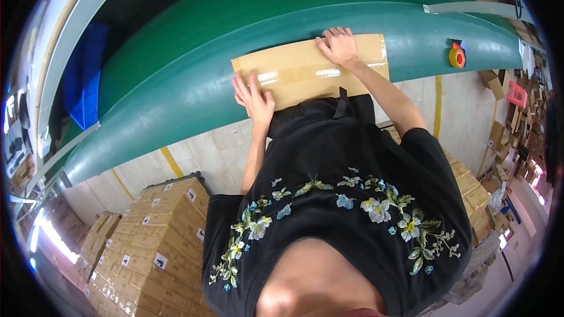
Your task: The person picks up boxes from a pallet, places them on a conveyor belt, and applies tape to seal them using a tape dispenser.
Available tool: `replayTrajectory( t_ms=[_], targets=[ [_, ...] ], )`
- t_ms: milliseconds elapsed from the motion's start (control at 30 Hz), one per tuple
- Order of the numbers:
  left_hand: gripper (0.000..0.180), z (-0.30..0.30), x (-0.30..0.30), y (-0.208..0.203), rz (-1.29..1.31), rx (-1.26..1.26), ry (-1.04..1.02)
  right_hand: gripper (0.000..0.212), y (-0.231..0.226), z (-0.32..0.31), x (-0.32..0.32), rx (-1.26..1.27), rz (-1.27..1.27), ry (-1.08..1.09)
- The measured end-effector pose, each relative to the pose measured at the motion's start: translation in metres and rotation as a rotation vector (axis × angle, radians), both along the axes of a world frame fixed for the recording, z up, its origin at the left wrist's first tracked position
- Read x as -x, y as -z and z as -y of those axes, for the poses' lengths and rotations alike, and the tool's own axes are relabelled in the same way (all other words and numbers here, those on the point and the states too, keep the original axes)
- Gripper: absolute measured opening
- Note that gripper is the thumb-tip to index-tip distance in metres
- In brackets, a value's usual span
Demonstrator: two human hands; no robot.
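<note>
My left hand (255, 100) lay open, fingers spread, on the left end of the taped cardboard box (299, 76), flat on the green table (182, 105). My right hand (339, 47): fingers bent at its far edge, grip indeterminable. Farther right: tape roll (457, 56).

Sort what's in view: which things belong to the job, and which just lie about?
Job in hand:
taped cardboard, under left hand and right hand
green work surface beneath
tape roll, probably

Lying about, apparently:
stacked cartons, lower left
red basket, far right
</note>
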State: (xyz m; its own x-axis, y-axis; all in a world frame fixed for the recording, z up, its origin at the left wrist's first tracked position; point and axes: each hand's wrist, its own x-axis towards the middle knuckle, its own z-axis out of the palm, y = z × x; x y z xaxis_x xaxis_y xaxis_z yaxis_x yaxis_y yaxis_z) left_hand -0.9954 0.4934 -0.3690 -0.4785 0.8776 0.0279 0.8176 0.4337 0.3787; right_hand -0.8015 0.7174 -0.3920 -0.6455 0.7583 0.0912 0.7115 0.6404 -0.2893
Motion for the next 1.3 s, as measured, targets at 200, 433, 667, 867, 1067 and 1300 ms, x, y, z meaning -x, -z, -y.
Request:
replayTrajectory(
  t_ms=[200,433,667,867,1067,1300],
  targets=[
    [0.052,-0.031,0.019,0.012,0.133,-0.121,-0.443,0.039,0.002,-0.003,0.004,-0.018,-0.005,-0.026],
    [0.049,-0.037,0.036,0.035,0.067,0.231,-0.664,0.031,-0.004,-0.018,-0.024,0.282,-0.322,-0.083],
    [0.055,-0.031,0.06,0.02,-0.019,0.191,-0.811,0.05,-0.039,-0.155,-0.305,-0.206,-0.152,0.607],
    [0.054,-0.03,0.045,0.02,-0.011,0.256,-0.895,0.084,0.04,-0.184,-0.521,0.232,0.158,1.077],
    [0.054,-0.044,-0.031,0.033,-0.026,0.269,-0.877,0.065,0.064,-0.192,-0.49,0.437,0.297,1.016],
    [0.051,-0.089,-0.057,0.02,0.043,0.088,-0.722,0.052,0.098,-0.151,-0.478,0.593,-0.197,0.929]
  ],
)
